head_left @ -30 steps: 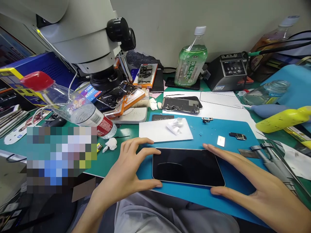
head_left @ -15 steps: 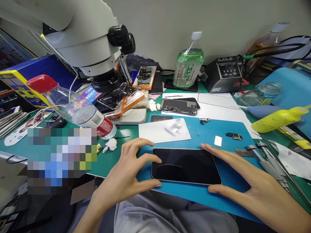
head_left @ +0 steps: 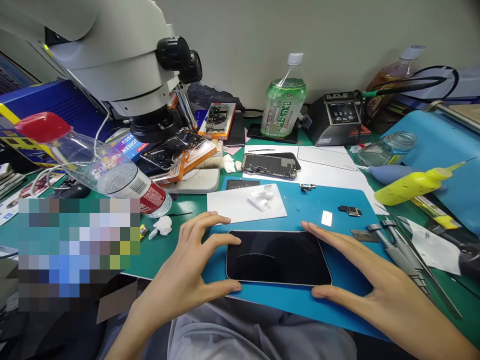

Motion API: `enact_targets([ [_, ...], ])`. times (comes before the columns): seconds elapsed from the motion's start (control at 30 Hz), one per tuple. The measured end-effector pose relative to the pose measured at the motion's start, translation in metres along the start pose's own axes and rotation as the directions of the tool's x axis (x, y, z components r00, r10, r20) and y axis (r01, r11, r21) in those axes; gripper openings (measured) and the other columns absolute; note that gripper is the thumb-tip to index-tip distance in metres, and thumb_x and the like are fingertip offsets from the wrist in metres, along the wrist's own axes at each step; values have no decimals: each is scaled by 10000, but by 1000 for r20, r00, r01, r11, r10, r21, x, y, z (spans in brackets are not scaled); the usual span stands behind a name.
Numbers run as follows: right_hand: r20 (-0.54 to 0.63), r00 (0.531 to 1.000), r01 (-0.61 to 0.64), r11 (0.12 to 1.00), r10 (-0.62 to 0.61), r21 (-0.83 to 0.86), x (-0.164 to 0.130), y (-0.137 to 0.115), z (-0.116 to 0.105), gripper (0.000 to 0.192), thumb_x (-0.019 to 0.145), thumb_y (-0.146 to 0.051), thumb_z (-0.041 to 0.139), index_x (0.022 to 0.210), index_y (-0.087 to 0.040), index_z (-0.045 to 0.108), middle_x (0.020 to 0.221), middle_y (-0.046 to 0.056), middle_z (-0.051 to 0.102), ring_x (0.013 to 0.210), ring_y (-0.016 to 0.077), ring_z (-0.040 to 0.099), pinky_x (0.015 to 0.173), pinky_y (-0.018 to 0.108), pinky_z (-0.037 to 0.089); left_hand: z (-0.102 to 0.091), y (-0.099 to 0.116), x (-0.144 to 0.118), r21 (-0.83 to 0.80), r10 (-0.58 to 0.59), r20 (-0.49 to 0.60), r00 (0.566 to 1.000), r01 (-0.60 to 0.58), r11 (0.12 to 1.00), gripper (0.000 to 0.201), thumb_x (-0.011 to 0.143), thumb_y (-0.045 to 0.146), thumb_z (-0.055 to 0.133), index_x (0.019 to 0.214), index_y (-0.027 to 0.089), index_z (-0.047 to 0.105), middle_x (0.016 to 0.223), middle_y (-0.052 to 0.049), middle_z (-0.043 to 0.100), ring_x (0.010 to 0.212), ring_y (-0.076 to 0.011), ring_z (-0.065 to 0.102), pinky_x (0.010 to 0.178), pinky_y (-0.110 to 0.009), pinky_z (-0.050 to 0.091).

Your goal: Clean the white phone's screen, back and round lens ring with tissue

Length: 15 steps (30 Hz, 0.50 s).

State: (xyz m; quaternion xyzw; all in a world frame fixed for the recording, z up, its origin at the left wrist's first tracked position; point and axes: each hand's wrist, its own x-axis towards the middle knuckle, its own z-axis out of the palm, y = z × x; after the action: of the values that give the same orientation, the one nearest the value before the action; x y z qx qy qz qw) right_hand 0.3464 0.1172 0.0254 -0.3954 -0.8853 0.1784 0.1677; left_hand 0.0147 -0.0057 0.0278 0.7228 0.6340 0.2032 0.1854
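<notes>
A smartphone (head_left: 279,257) with a dark, glossy screen lies face up on the blue work mat (head_left: 270,305), long side across my view. My left hand (head_left: 187,262) holds its left end, index fingertip on the upper left of the glass and thumb along the near edge. At the right end my right hand (head_left: 363,272) grips it, fingers by the far edge and thumb at the near right corner. Just beyond the phone, a crumpled tissue (head_left: 261,198) rests on a folded white sheet (head_left: 225,207). Small phone parts lie on the mat, among them a metal plate (head_left: 327,218).
A microscope (head_left: 112,60) overhangs the back left, near a tilted red-capped bottle (head_left: 123,175). Behind the mat are an opened phone screen (head_left: 269,165), a green bottle (head_left: 284,107) and a soldering station (head_left: 335,119). Tweezers (head_left: 435,280) and a yellow squeeze bottle (head_left: 412,187) lie right.
The whole view has shifted a little, so everything appears farther left. Both hands keep the same hold on the smartphone, which stays in place on the mat.
</notes>
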Motion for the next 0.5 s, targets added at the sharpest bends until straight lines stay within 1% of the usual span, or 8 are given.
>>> enact_targets([
  [0.17, -20, 999, 27, 999, -27, -18, 0, 1, 1, 769, 921, -711, 680, 1612, -527, 397, 1562, -61, 643, 1323, 278, 708, 1009, 422, 637, -1, 0, -1, -14, -4, 2, 1000, 4, 1000, 504, 968, 475, 768, 1390, 455, 493, 1624, 4, 350, 1569, -281, 222, 1255, -493, 362],
  [0.33, -6, 1000, 11, 1000, -11, -12, 2, 3, 3, 792, 905, -695, 712, 1615, -507, 418, 1571, -51, 636, 1334, 298, 700, 1015, 431, 652, -2, 0, 0, -28, -7, 9, 1000, 8, 1000, 506, 966, 468, 776, 1387, 444, 495, 1623, -15, 359, 1576, -302, 220, 1263, -532, 351],
  [0.5, 10, 1000, -6, 1000, 6, 5, -1, 8, 5, 818, 898, -685, 723, 1629, -473, 425, 1594, -28, 617, 1347, 328, 690, 1043, 450, 654, -3, 0, 0, -40, -7, 31, 999, 9, 999, 483, 969, 482, 766, 1374, 463, 504, 1630, 1, 346, 1588, -305, 198, 1274, -577, 349],
])
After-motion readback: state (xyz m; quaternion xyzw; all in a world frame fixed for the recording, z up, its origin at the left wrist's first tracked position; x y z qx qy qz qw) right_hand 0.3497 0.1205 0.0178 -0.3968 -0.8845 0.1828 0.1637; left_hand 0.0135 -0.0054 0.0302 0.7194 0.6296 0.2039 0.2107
